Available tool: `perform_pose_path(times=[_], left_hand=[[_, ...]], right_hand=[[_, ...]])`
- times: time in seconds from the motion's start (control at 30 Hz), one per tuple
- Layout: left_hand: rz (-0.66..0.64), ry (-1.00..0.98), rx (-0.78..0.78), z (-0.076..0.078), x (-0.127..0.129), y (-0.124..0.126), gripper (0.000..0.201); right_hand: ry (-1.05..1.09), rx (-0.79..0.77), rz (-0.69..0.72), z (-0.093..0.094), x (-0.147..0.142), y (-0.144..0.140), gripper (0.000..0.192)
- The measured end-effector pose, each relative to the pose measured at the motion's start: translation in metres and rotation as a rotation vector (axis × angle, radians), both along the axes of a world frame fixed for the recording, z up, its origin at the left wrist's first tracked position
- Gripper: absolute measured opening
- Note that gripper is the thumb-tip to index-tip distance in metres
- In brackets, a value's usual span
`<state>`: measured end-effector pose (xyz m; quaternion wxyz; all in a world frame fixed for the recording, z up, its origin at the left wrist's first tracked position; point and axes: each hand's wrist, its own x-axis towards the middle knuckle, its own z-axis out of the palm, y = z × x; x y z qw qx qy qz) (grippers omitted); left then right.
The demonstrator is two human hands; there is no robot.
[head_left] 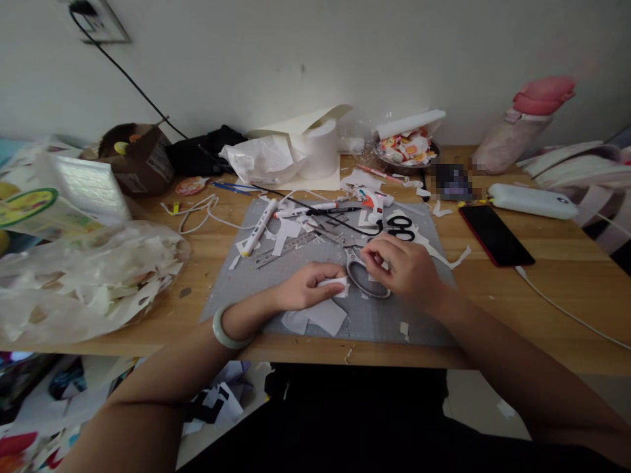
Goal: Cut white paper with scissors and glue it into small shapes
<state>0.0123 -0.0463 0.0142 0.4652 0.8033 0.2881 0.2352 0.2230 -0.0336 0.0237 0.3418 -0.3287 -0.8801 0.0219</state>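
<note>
My left hand (311, 286), with a pale bangle on its wrist, pinches a small white piece of paper (332, 282) between thumb and fingers. To its right my right hand (407, 266) is closed, fingertips drawn together; anything in them is too small or hidden to make out. Partly under the right hand lie scissors with grey handles (351, 267); I cannot tell whether the fingers touch them. Both hands are over a grey cutting mat (236, 276). White paper scraps (328, 317) lie just below the left hand.
Behind the hands are black-handled scissors (400, 226), a white glue gun (375, 205), a metal ruler (283, 251) and a marker (259, 226). A phone (495, 235) lies right, near a pink-lidded bottle (515, 135). A plastic bag of scraps (89, 282) covers the left side.
</note>
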Motion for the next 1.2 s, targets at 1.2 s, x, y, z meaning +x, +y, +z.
perform_pose_path(times=[1.2], left_hand=[[0.163,-0.074,0.687,0.001,0.001,-0.008,0.023]], right_hand=[[0.499,-1.039,0.236,-0.009,-0.022,-0.015,0.052]])
